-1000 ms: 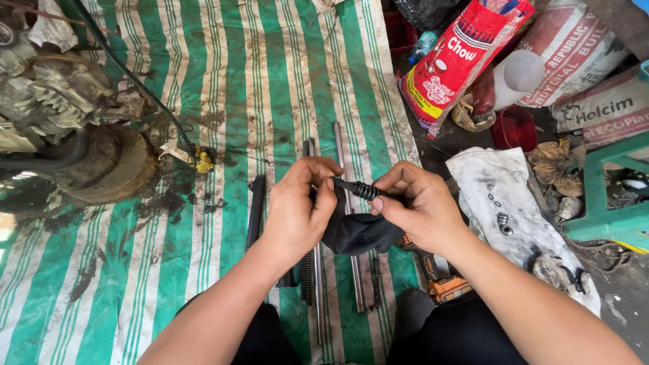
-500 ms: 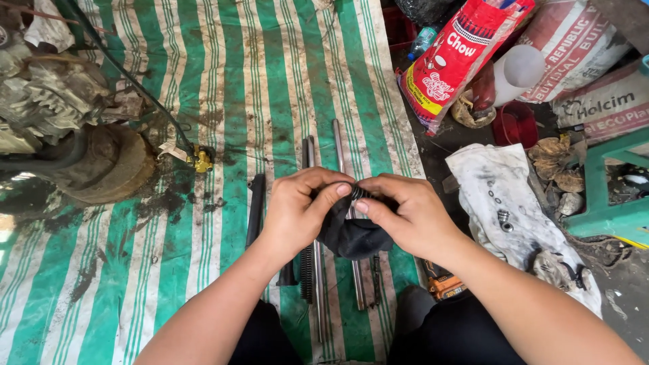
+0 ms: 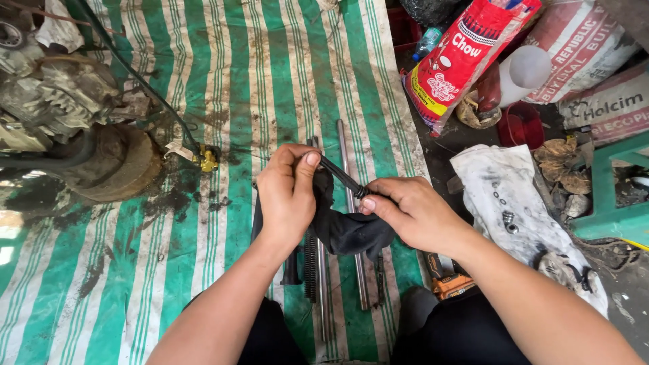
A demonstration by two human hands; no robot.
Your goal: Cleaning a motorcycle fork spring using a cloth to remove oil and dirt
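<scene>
Green-and-white striped tarpaulin (image 3: 223,81), stained with oil, covered the ground, with a greasy engine (image 3: 61,115) at ten o'clock and a small brass fitting (image 3: 206,161) lying just beside it. At two o'clock stood a red printed bag (image 3: 460,61), and at three o'clock a white cloth (image 3: 500,196) carried a few small metal parts.

Near the centre, the left hand (image 3: 287,196) was closed, pinching the upper end of a thin dark rod (image 3: 341,177) between thumb and forefinger. The right hand (image 3: 412,213) was likewise curled shut on the rod's lower end, pressing a dark rag (image 3: 351,233) that hung below both hands. Beneath them, at six o'clock, long metal rods (image 3: 348,203) and a coil spring (image 3: 311,263) lay side by side on the tarpaulin.

Oil on the rod looked likely to make it slip from such light fingertip grips; if dropped, it could fall among the rods below. The draped rag might also snag the spring and drag it out of place.
</scene>
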